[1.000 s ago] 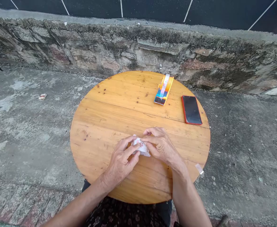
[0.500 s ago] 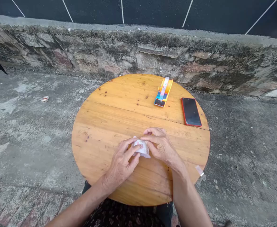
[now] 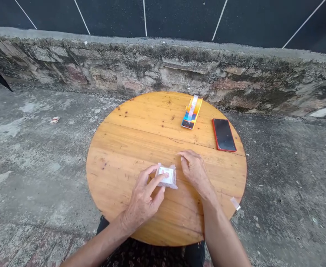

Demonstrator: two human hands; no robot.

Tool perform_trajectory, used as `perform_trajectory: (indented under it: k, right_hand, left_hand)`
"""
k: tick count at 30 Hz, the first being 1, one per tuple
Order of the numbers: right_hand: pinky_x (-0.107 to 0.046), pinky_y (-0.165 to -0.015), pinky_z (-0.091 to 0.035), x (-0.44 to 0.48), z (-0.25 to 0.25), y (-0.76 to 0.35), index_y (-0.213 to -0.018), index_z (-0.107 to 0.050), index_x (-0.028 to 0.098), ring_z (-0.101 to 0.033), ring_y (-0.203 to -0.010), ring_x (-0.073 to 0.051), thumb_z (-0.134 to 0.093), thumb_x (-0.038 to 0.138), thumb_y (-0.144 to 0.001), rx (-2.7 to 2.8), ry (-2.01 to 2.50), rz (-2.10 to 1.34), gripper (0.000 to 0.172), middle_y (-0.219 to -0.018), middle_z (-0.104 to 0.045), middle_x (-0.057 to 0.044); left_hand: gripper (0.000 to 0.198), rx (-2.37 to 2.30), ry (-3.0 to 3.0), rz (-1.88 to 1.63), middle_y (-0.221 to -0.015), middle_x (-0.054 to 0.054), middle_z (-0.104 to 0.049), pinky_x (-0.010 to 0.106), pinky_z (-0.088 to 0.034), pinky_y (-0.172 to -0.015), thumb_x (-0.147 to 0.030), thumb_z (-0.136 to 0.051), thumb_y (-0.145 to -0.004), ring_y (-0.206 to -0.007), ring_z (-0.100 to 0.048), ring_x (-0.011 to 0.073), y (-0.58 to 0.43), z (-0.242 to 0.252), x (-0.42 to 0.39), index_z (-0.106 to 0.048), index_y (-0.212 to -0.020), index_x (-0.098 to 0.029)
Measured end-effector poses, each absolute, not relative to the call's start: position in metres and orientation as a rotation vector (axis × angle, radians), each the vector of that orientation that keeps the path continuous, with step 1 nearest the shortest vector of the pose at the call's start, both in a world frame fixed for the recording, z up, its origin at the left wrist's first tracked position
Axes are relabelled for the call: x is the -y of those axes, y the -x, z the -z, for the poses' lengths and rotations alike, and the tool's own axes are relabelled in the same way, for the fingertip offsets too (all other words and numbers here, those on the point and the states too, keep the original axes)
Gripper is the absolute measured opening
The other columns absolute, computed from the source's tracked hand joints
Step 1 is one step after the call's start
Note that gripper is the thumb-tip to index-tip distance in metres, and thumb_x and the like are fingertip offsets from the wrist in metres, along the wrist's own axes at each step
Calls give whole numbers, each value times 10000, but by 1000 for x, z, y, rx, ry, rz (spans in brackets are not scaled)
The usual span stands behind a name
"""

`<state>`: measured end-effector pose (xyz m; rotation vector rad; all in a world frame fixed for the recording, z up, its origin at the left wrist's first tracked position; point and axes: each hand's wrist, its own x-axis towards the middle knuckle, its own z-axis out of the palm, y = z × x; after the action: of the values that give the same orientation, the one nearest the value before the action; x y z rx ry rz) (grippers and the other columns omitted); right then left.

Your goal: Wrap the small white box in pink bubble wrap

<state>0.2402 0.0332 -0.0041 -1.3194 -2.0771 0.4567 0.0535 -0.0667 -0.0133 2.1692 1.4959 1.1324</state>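
Observation:
A small white box in clear, crinkled wrap (image 3: 169, 179) lies on the round wooden table (image 3: 118, 148), close to its middle. Reddish marks show on the box's top. My left hand (image 3: 145, 193) grips it from the left, one fingertip pressed on the top and the others along its sides. To the right of the package, my right hand (image 3: 195, 170) is apart from it. Its fingers are loosely bent with a gap between them, and nothing shows in them; the palm side is hidden.
A yellow and blue tape dispenser (image 3: 192, 113) stands at the table's far side. Right of it lies a phone with a red case (image 3: 224, 135). A strip of clear tape (image 3: 235, 203) sticks to the right edge. Behind runs a low stone wall (image 3: 110, 70).
My right hand has let go of the package's wrap and moved slightly right. My left hand stays on the package. The view has tilted up a little.

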Motion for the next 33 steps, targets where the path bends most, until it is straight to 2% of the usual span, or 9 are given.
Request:
perform_trajectory:
  k: [7, 13, 16, 24, 33]
  right_hand:
    - [-342, -790, -465, -35, 6, -241, -995, -662, 190, -658, -890, -214, -440, 96, -864, 2139, 1427, -509, 275, -938, -725, -70]
    - [-330, -774, -496, -37, 8, -241, -1000, -663, 196, -666, -847, -188, -441, 118, -861, 2095, 1251, -801, 274, -906, -730, -43]
    - [-346, -800, -500, -37, 10, -242, -1024, -650, 193, -663, -874, -190, -428, 129, -876, 2063, 1214, -884, 275, -919, -727, -47]
    - [-337, -775, -485, -31, 0, -241, -999, -650, 210, -643, -808, -174, -452, 174, -907, 1974, 1118, -930, 221, -847, -702, -23]
    - [-383, -864, -414, -23, -13, -235, -1114, -632, 272, -603, -909, -183, -483, 123, -919, 2089, 817, -874, 288, -892, -715, -6]
  left_hand:
    - [516, -1633, -1987, -1114, -1330, 131, -456, 492, -413, -1060, -151, -544, -841, -1269, -439, 268, -40, 27, 76, -409, -1337, -201]
    - [795, -1570, -1835, -1034, -1430, 144, -412, 528, -421, -1040, -215, -668, -757, -1285, -455, 305, -31, 25, 59, -266, -1443, -237]
    - [863, -1461, -1842, -1004, -1431, 140, -429, 519, -427, -1037, -202, -711, -708, -1284, -465, 308, -30, 18, 48, -272, -1450, -247]
    - [820, -1387, -1783, -996, -1415, 140, -456, 515, -403, -1060, -199, -703, -725, -1288, -468, 298, -31, 17, 46, -298, -1437, -236]
    - [772, -1339, -1716, -1043, -1410, 137, -454, 482, -396, -1070, -202, -678, -759, -1303, -448, 282, -39, 22, 44, -302, -1434, -223]
